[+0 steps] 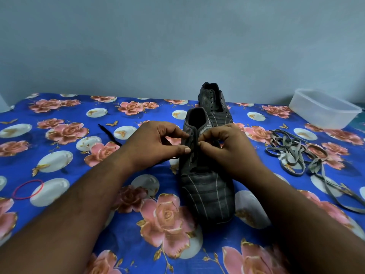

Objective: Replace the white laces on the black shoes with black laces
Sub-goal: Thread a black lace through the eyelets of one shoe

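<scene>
Your left hand (158, 141) and right hand (223, 143) meet over the near shoe (205, 186), fingers pinched at its eyelet rows; what they pinch is too small to tell. The shoe's long axis runs straight away from you, toe nearest. The black lace (110, 135) trails off leftward, behind your left hand, the nearer one. The removed white laces (292, 153) lie well right.

Bright blue cloth (65, 119) on the tabletop, printed with pink roses and white ovals with gold butterflies — black shoes (205, 186) pale-striped, grey-white laces (290, 153), a black lace (107, 133), red rubber band (27, 189), translucent white tub (324, 109).
</scene>
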Action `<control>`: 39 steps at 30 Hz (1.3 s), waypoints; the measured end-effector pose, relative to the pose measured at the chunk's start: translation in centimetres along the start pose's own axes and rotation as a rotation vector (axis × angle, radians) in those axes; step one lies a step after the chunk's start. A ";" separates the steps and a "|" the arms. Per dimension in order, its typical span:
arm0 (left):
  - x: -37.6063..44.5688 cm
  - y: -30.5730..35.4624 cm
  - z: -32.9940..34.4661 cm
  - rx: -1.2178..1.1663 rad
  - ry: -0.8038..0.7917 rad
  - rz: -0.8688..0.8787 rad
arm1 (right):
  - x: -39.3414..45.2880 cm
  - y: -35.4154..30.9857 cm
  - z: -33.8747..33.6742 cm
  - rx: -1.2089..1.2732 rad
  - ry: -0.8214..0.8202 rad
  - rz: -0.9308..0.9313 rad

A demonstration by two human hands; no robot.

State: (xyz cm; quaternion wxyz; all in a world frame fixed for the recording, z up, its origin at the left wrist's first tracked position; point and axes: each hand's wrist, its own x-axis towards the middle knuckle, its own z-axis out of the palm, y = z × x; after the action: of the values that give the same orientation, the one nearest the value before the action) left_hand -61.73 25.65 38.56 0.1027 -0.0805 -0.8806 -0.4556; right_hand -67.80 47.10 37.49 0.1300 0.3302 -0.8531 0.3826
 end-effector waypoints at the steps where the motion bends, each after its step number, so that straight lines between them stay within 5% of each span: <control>1: 0.0 -0.1 0.0 0.013 0.001 0.012 | 0.0 0.1 0.2 0.008 0.010 0.003; 33: 0.3 -0.3 0.7 0.018 0.096 0.118 | 0.5 2.0 -0.2 0.115 0.016 -0.164; 39: 0.2 -0.8 0.6 -0.111 0.079 0.012 | 0.7 2.8 -0.4 0.122 0.011 -0.110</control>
State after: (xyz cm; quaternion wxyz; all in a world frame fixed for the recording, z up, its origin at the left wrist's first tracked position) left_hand -62.19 25.66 37.67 0.1356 -0.0730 -0.8487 -0.5060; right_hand -70.16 48.42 36.52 0.1351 0.3817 -0.8081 0.4278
